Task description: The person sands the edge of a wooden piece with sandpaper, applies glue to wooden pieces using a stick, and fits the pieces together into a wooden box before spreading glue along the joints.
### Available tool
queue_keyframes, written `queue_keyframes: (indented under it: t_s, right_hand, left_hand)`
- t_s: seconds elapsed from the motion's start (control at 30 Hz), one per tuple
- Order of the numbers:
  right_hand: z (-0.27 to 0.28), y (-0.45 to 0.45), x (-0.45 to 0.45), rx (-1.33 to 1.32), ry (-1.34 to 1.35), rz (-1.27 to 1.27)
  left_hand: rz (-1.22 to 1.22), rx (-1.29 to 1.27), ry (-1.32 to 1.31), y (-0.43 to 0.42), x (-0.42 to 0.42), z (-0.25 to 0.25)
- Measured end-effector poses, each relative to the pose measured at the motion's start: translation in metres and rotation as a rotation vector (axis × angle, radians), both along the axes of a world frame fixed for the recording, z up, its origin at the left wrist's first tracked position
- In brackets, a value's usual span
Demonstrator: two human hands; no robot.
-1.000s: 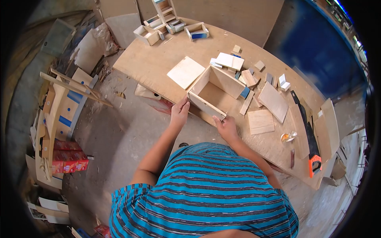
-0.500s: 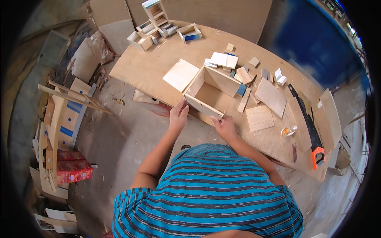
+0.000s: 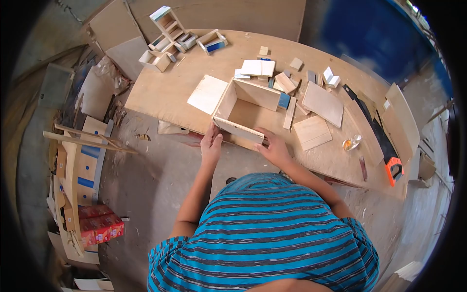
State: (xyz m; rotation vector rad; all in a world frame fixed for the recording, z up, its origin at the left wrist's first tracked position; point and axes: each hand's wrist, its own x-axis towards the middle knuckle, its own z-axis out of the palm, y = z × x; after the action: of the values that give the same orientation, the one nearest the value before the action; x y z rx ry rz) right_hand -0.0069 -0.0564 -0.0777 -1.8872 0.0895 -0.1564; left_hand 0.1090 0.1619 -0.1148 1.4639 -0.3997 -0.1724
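Note:
A wooden box frame (image 3: 255,95) stands at the near edge of the table, with a left wall, a back wall and a front panel (image 3: 238,129). Its right side has no wall. My left hand (image 3: 210,145) is closed at the left end of the front panel, by the corner with the left wall. At the panel's right end, my right hand (image 3: 275,149) grips it, fingers behind and thumb in front. Left of the box lies a flat pale board (image 3: 208,93). A narrow wood strip (image 3: 290,113) and a square board (image 3: 312,132) lie to its right.
On the table (image 3: 160,92) are small wooden frames (image 3: 168,24) at the back left and several wood offcuts (image 3: 286,82) behind the box. A handsaw with an orange handle (image 3: 394,170) and a clear container (image 3: 351,142) lie to the right. Red cartons (image 3: 102,228) stand on the floor.
The camera view has shifted, so the table appears further left. Both hands remain at the ends of the front panel, and the right fingers now reach further over its end.

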Motion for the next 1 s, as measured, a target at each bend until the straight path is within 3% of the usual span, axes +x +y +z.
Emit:
queue_keyframes:
  t_s: [0.07,0.27,0.37,0.47,0.57,0.63,0.67,0.77,0.9,1.0]
  right_hand:
    - [0.004,-0.001,0.000,0.004,0.075,0.015]
    - [-0.016,-0.037,-0.014,0.020,-0.178,-0.058]
    - [-0.032,-0.071,-0.029,0.023,-0.094,-0.171]
    - [-0.014,-0.093,-0.036,-0.131,-0.069,-0.275]
    - [0.023,-0.102,-0.026,0.030,-0.028,-0.393]
    - [0.087,-0.091,-0.019,0.201,-0.213,-0.308]
    - [0.127,-0.082,-0.019,0.230,-0.310,-0.252]
    - [0.233,-0.055,-0.029,-0.184,-0.517,0.019]
    - [0.285,-0.013,-0.044,-0.443,-0.816,0.533]
    - [0.302,0.009,-0.054,-0.575,-0.917,0.730]
  left_hand:
    - [0.008,0.020,-0.007,0.000,0.000,-0.001]
    - [0.033,0.001,0.017,0.002,-0.001,-0.002]
    - [0.048,0.040,0.003,0.009,-0.002,0.010]
    - [0.156,0.115,0.000,0.017,-0.003,0.024]
    - [0.241,0.165,-0.038,0.030,0.012,0.022]
    - [0.266,0.303,-0.129,0.039,0.030,0.024]
    - [0.308,0.251,-0.185,0.039,0.044,0.018]
    - [0.330,0.584,-0.381,0.033,0.084,0.029]
    - [0.291,0.986,-0.342,0.023,0.145,0.023]
    - [0.234,1.262,-0.286,0.012,0.164,0.036]
